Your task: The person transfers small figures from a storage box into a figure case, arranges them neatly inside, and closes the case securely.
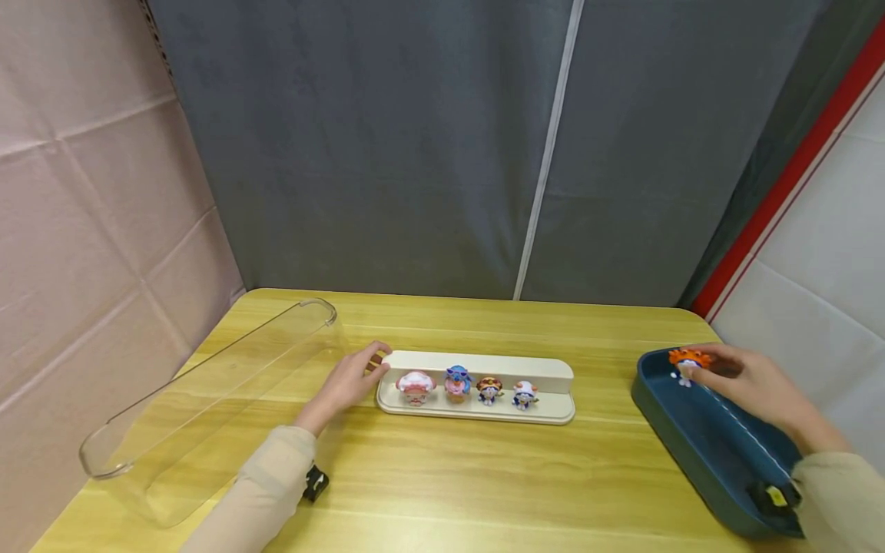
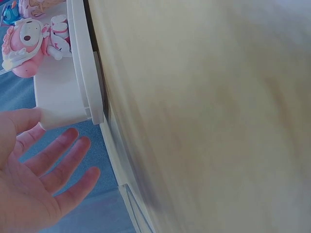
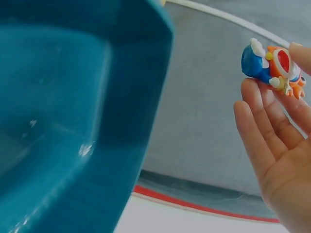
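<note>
Right now the right hand (image 1: pixel 750 384) pinches a small orange-maned figurine (image 1: pixel 686 362) between its fingertips (image 3: pixel 257 104) and thumb, holding it just above the far end of a dark teal tray (image 1: pixel 698 445) that sits at the right edge of the wooden table (image 1: pixel 442 476). In the right wrist view the toy lies sideways against the fingertips, its blue body and orange-rayed head showing; the palm is open behind it and the other fingers stay fairly straight.

It looks like a light, hard, moulded plastic piece, smooth and a little slippery, with thin rays about the head that could snag or snap; I would judge the rounded body the safer place to hold, as it is held now, rather than the fringe.

Leftwards, the left hand (image 1: pixel 349 382) rests at the left end of a cream display base (image 1: pixel 477 411), fingers (image 2: pixel 53 160) relaxed and spread, touching or just beside its corner and gripping nothing. Four more figurines stand in a row on that base, the pink-hatted one (image 1: pixel 415 386) nearest this hand. Both forearms, in beige sleeves, reach forward from the near table edge.

A clear plastic cover (image 1: pixel 207 407) lies upturned on the left side of the table, beside the left forearm.
</note>
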Demonstrator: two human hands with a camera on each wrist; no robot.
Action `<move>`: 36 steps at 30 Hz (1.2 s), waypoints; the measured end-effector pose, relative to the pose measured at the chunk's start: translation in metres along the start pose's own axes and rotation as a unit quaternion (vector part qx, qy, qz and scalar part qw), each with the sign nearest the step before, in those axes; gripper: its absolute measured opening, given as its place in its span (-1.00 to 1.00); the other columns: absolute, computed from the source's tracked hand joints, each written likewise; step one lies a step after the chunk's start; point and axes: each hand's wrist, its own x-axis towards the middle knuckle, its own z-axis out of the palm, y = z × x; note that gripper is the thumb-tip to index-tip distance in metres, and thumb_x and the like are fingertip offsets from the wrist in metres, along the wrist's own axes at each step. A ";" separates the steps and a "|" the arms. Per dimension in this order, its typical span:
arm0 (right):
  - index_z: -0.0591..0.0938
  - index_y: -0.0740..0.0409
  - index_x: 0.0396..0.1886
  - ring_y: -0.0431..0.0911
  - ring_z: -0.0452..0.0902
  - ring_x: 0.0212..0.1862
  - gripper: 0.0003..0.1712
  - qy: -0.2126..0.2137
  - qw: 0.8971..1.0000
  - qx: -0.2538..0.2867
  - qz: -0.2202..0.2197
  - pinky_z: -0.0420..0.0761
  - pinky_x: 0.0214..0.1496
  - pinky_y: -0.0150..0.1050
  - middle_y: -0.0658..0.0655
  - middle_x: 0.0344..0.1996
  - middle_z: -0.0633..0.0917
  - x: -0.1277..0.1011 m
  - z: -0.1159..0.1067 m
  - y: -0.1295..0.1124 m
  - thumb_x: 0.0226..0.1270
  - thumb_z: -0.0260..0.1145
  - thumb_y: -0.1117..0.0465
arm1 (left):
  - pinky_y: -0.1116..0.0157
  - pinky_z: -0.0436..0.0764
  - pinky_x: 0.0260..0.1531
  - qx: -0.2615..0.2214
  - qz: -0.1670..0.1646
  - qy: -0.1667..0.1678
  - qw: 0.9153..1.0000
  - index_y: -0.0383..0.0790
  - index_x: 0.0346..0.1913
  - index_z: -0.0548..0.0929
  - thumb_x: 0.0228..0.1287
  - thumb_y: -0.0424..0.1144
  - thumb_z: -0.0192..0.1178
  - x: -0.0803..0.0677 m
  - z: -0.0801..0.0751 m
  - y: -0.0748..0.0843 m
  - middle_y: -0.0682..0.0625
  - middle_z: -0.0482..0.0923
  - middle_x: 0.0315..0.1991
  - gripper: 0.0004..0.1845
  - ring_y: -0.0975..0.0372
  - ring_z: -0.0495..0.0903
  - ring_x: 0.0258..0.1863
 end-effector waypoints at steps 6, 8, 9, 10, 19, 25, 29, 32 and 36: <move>0.41 0.42 0.05 -0.35 0.44 -0.41 -0.47 0.006 1.000 -0.003 -0.007 0.47 -0.51 -0.35 0.16 -0.34 0.61 0.000 -0.002 -0.017 0.20 0.21 0.11 | 0.12 0.49 -0.18 0.001 0.000 0.000 1.000 -0.12 -0.04 0.46 0.25 -0.24 0.06 0.000 0.000 0.000 -0.10 0.55 -0.18 -0.77 0.11 0.52 -0.20; 0.42 0.40 0.05 -0.38 0.44 -0.39 -0.47 0.008 1.000 -0.004 -0.009 0.48 -0.51 -0.35 0.17 -0.32 0.61 0.001 -0.002 -0.022 0.20 0.21 0.11 | 0.13 0.50 -0.18 -0.002 0.001 0.001 1.000 -0.12 -0.05 0.47 0.25 -0.25 0.07 0.001 0.000 0.001 -0.10 0.56 -0.19 -0.78 0.11 0.53 -0.21; 0.42 0.39 0.05 -0.38 0.44 -0.39 -0.47 0.009 1.000 -0.005 -0.011 0.48 -0.50 -0.35 0.17 -0.32 0.61 0.001 -0.002 -0.024 0.20 0.22 0.10 | 0.13 0.50 -0.19 -0.003 0.003 0.002 1.000 -0.13 -0.05 0.47 0.24 -0.25 0.07 0.001 0.000 0.001 -0.10 0.56 -0.19 -0.78 0.11 0.53 -0.21; 0.42 0.38 0.05 -0.38 0.44 -0.39 -0.47 0.010 1.000 -0.003 -0.013 0.48 -0.50 -0.35 0.17 -0.32 0.61 0.001 -0.001 -0.026 0.20 0.22 0.10 | 0.13 0.50 -0.19 -0.003 0.005 0.004 1.000 -0.14 -0.06 0.47 0.24 -0.26 0.08 0.001 0.000 0.000 -0.11 0.56 -0.19 -0.78 0.11 0.53 -0.21; 0.46 0.32 0.03 -0.34 0.48 -0.38 -0.50 0.015 0.999 0.011 -0.030 0.51 -0.46 -0.35 0.14 -0.32 0.60 0.005 0.008 -0.043 0.17 0.24 0.09 | 0.13 0.51 -0.20 -0.006 0.006 0.006 1.000 -0.14 -0.07 0.47 0.23 -0.28 0.09 0.001 0.001 -0.001 -0.11 0.56 -0.20 -0.79 0.12 0.53 -0.22; 0.46 0.31 0.04 -0.31 0.50 -0.37 -0.50 0.019 0.999 0.024 -0.045 0.53 -0.44 -0.35 0.17 -0.27 0.59 0.010 0.021 -0.052 0.18 0.23 0.08 | 0.14 0.50 -0.19 -0.006 0.000 0.004 1.000 -0.13 -0.07 0.47 0.23 -0.26 0.08 0.001 0.000 0.000 -0.11 0.56 -0.20 -0.79 0.12 0.53 -0.22; 0.46 0.30 0.04 -0.24 0.52 -0.35 -0.49 0.020 0.998 0.028 -0.048 0.54 -0.41 -0.36 0.19 -0.23 0.58 0.013 0.030 -0.058 0.18 0.23 0.07 | 0.14 0.50 -0.19 -0.008 0.001 0.004 1.000 -0.14 -0.07 0.47 0.23 -0.26 0.08 0.001 0.001 0.000 -0.11 0.56 -0.20 -0.79 0.12 0.53 -0.22; 0.45 0.29 0.06 -0.17 0.53 -0.33 -0.47 0.012 0.998 0.034 -0.044 0.54 -0.39 -0.36 0.19 -0.22 0.58 0.015 0.035 -0.063 0.18 0.22 0.04 | 0.14 0.50 -0.19 -0.010 0.001 0.005 1.000 -0.14 -0.06 0.47 0.24 -0.26 0.08 0.001 0.000 0.000 -0.11 0.56 -0.19 -0.79 0.12 0.53 -0.22; 0.45 0.27 0.06 -0.11 0.52 -0.32 -0.46 0.005 0.998 0.040 -0.045 0.54 -0.40 -0.35 0.16 -0.24 0.58 0.017 0.044 -0.067 0.18 0.22 0.02 | 0.14 0.50 -0.19 -0.010 0.000 0.005 1.000 -0.13 -0.06 0.47 0.24 -0.26 0.08 0.001 0.000 0.000 -0.11 0.56 -0.19 -0.78 0.12 0.53 -0.21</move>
